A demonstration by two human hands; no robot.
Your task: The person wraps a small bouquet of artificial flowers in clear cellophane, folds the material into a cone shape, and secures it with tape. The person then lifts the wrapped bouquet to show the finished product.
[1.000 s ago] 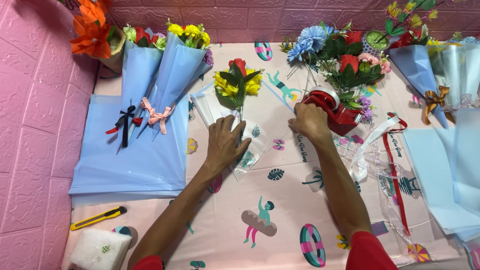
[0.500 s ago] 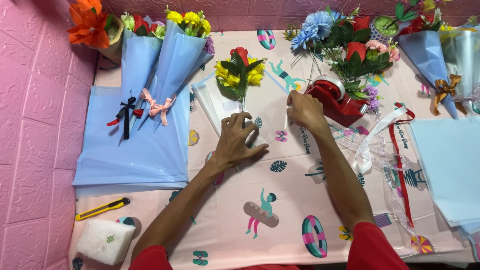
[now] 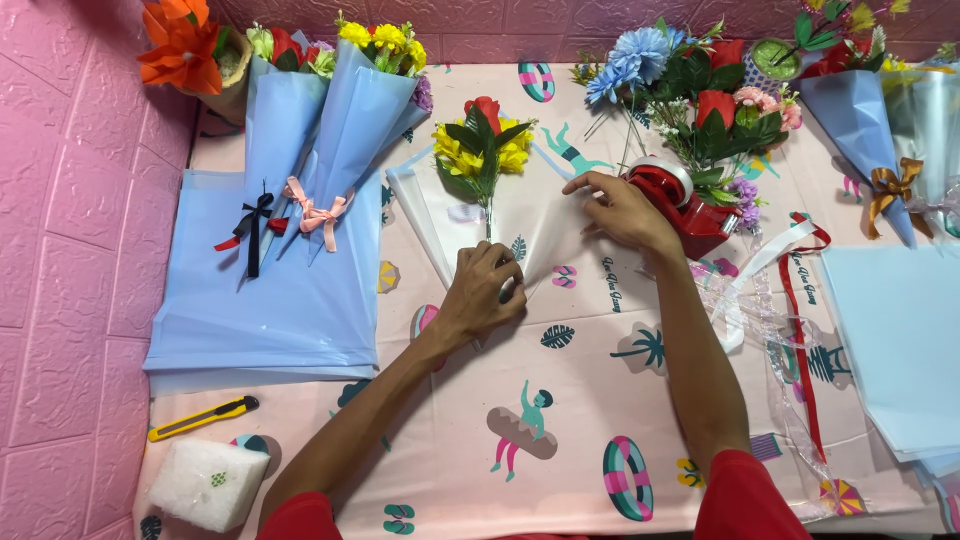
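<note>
Small bunch of artificial flowers, one red bloom over yellow ones with dark green leaves (image 3: 482, 145), lies on a sheet of clear cellophane wrap (image 3: 545, 225) spread on the pink table cover printed with swimmers and palm trees (image 3: 560, 400). Long axis of the bunch runs away from the person: heads at the far end, thin stem pointing back toward the near edge. Left hand (image 3: 480, 295) sits at the stem's near end, fingers curled down and pressing the stem foot and cellophane against the table; whether the stem is actually pinched inside the fist, cannot tell. So the bunch lies straight ahead of the left hand, which is the nearer of the two. Right hand (image 3: 625, 210) is off to the right of the bunch, fingertips pinching the right edge of the cellophane, just beside a red tape dispenser with a white roll (image 3: 680, 200). Beyond it, a loose cluster of blue, red and pink flowers (image 3: 700, 90). Left of the bunch, two finished bouquets in pale blue paper cones with ribbon bows (image 3: 320, 130) rest on a stack of pale blue sheets (image 3: 270, 300). Near the left corner: a yellow utility knife (image 3: 203, 417) and a white foam block (image 3: 208, 483).
</note>
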